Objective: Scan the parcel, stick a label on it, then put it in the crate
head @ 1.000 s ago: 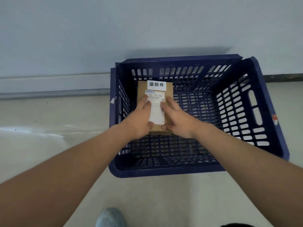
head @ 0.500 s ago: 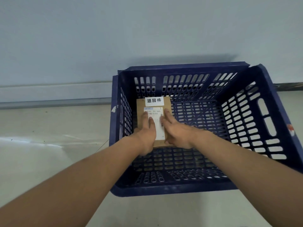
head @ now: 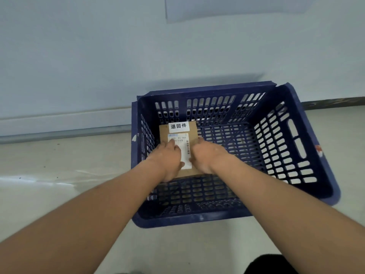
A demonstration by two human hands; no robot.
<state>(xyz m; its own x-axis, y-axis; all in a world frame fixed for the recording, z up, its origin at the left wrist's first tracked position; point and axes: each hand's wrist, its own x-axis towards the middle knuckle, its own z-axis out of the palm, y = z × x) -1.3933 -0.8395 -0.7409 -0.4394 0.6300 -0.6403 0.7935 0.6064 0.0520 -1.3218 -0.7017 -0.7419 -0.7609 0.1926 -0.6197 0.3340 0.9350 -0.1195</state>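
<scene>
The parcel [head: 178,149], a flat brown cardboard box, sits inside the dark blue slotted crate [head: 308,155], in its far left corner, close beside the left wall and near the back wall. Its broad face is turned up toward the camera. Its long axis runs from the near side of the crate toward the back wall, roughly in line with the person's forearms.

Two labels show on the top face. A small white label [head: 178,126] with black characters lies across the far end, its text reading upright from the camera. Below it a longer white shipping label [head: 182,147] with barcodes runs lengthwise down the middle of the box.

The left hand [head: 167,159] lies over the left part of the parcel with fingers bent down onto the top face, fingertips on the shipping label. The right hand [head: 205,155] covers the right edge, fingers curled over it. Both hands touch the box; whether they grip it or merely rest on it cannot be told.

The crate stands on a pale floor [head: 59,175] against a light wall [head: 98,56].
</scene>
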